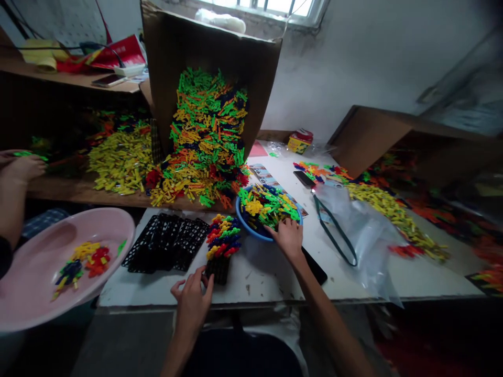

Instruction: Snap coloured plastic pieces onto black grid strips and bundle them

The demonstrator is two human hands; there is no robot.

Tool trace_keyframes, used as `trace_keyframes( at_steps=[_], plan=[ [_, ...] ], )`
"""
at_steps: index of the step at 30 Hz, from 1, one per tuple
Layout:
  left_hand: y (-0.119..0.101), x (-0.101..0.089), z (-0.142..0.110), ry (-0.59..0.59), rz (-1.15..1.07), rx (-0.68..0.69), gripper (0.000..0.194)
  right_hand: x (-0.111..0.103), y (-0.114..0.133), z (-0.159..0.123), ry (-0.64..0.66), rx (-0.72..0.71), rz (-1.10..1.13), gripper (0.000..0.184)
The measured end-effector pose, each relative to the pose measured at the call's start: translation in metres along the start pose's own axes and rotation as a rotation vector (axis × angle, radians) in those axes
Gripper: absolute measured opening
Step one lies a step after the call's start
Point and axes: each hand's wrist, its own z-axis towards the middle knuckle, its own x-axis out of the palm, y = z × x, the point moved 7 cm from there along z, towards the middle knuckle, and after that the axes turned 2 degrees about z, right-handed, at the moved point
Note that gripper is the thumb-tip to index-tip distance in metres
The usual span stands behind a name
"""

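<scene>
A: Hands?
B: Apart. Left hand (193, 292) has fingers loosely spread, thumb touching the near end of the black rack (219, 270). Right hand (290, 238) is over the near right rim of the blue bowl (251, 231), fingertips down among the loose pieces (271, 205).
A: Right one pinching anything?
B: Can't tell; fingertips are hidden and it's dim there.
A: Rack contents?
B: Slanting rows of set pieces (223, 236), red, yellow, blue, green, just beyond the left hand. Bare part by the thumb.
A: Handling?
B: My guess: pieces very light, stiff plastic, slightly slick, knobbly enough to tangle. Pinch one round its slim middle. Rack looks light and rigid, probably slides if nudged; steady it by the near edges, clear of the rows. Nothing seems fragile.
A: Nearby?
B: Stacked black racks (167, 243) left of the left hand; pink basin (23, 280) farther left, a co-worker's hand (25, 167) past it.
</scene>
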Motion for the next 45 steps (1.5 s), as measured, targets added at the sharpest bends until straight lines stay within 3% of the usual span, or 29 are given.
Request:
trace_keyframes(
  at_steps=[6,10,12,14,17,20,23,26,29,32,35,40,45],
  plan=[
    [-0.007,0.003,-0.027,0.015,-0.084,0.055,0.025,-0.002,-0.022,0.001,0.100,0.207,0.402,0.032],
    [-0.032,0.004,-0.031,0.039,-0.155,0.165,0.025,-0.030,-0.029,-0.006,-0.070,0.193,0.745,0.037],
    [-0.049,0.004,-0.025,0.044,-0.198,0.212,0.026,-0.040,-0.023,-0.009,-0.102,0.137,0.688,0.043],
    [-0.067,0.008,-0.015,0.066,-0.230,0.250,0.026,-0.037,-0.010,-0.009,-0.026,0.072,0.450,0.046],
    [-0.088,0.015,0.000,0.119,-0.260,0.298,0.024,-0.016,0.010,-0.006,0.173,-0.012,0.097,0.039],
    [-0.098,0.019,0.003,0.150,-0.293,0.334,0.023,0.000,0.019,0.000,0.274,-0.035,0.043,0.026],
    [-0.095,0.020,-0.004,0.168,-0.333,0.318,0.022,-0.006,0.013,0.000,0.268,0.024,0.211,0.020],
    [-0.086,0.016,-0.010,0.135,-0.373,0.254,0.029,-0.041,0.004,-0.014,0.126,0.035,0.488,0.025],
    [-0.080,0.007,-0.007,0.068,-0.363,0.219,0.048,-0.084,0.017,-0.040,0.069,-0.168,0.695,0.027],
    [-0.079,0.006,-0.002,0.079,-0.253,0.269,0.049,-0.102,0.053,-0.073,0.220,-0.483,0.794,0.023],
    [-0.070,0.013,-0.001,0.155,-0.152,0.307,0.025,-0.098,0.086,-0.095,0.253,-0.646,0.842,0.024],
    [-0.045,0.015,0.001,0.162,-0.126,0.251,0.016,-0.076,0.129,-0.102,0.239,-0.816,0.910,0.030],
    [-0.026,0.015,0.017,0.064,-0.177,0.155,0.016,-0.067,0.135,-0.084,0.110,-0.735,0.950,0.026]
  ],
)
